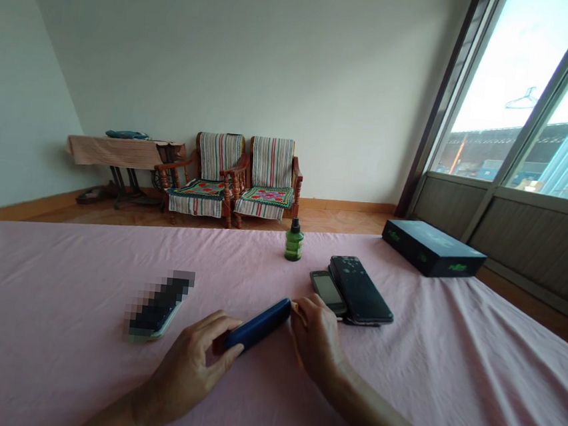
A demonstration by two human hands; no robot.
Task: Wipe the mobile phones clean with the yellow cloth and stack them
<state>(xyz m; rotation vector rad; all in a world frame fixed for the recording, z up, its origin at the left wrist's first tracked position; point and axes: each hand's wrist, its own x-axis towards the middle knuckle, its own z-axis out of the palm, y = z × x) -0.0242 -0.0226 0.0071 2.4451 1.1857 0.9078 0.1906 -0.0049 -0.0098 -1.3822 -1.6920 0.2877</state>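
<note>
Gripping the dark blue case at six o'clock in view, pinching its eight-o'clock end with the left hand; meeting its two-o'clock end with the right hand, not clearly showing that grip. Probably feeling light, stiff, slightly slippery, best suiting holds across the long sides.

Two wooden armchairs stand side by side, striped covers over their backs. Cloth-draped table sits to their left, blue item on top. Green bottle stands upright on pink sheet; black box lies farther right.
</note>
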